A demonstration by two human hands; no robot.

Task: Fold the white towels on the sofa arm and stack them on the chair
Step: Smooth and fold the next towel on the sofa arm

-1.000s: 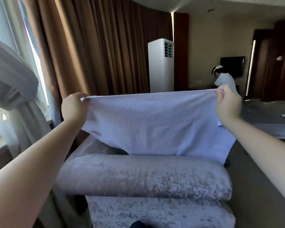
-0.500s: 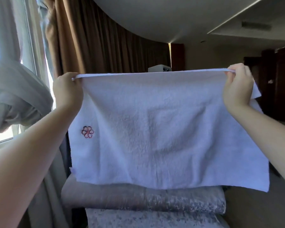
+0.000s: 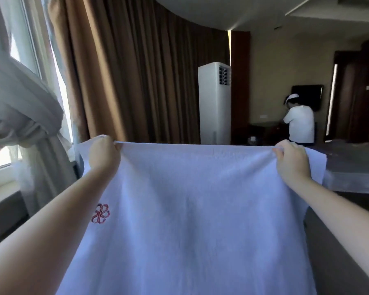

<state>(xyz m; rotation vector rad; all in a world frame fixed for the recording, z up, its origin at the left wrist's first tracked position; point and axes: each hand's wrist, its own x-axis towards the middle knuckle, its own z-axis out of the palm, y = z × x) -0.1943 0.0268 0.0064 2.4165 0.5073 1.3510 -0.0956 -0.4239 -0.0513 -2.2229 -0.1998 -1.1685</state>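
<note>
The white towel (image 3: 190, 209) hangs spread in the air in front of the person, its top edge pulled nearly straight between two fists and its body falling toward the near bottom of the view, where it hides whatever lies below; neither the sofa arm nor the chair can be seen. The left hand (image 3: 103, 155) is curled tight round the top hem a little in from the left corner, and the right hand (image 3: 292, 162) pinches the hem the same way, with a flap of corner sticking out to its right. The cloth looks light, soft and limp, with faint creases and a red embroidered emblem (image 3: 100, 213) low on the left side. It should drape wherever it is unsupported, so the top corners and hem are the sensible places to hold, and bringing corner to corner would likely keep a fold square. There is open air ahead. To the left are a tied pale curtain (image 3: 19, 113) and the window sill (image 3: 0, 188); to the right a bed (image 3: 349, 167) edge sits near the right elbow. A tall white cooling unit (image 3: 214, 103) and another person (image 3: 300, 124) stand well off at the far side.
</note>
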